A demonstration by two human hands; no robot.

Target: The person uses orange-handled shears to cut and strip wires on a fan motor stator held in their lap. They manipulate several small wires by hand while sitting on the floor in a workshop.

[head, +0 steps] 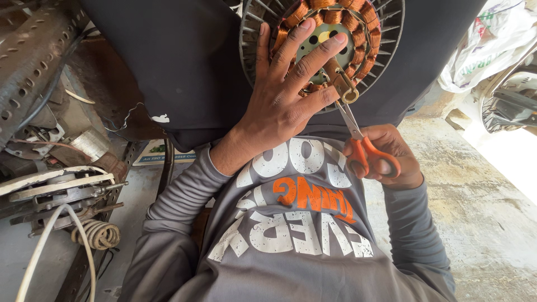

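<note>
Left hand (279,103): spread flat, fingers splayed, pressed on round metal motor stator with copper-wire coils (358,33) resting on dark-trousered lap; grips nothing. Right hand (386,156): closed through orange loops of steel-bladed scissors (358,137), blade tips at small brass-coloured tab (344,86) by the coil ring's lower edge (blades nearly together). Stator's top cut off by frame; centre partly hidden under fingers. Left: pale coiled spring (98,234), white cable (50,246), rusty perforated metal parts (28,56), jumbled, hard to separate. Right: crumpled white plastic bag (492,45), contents unseen.
</note>
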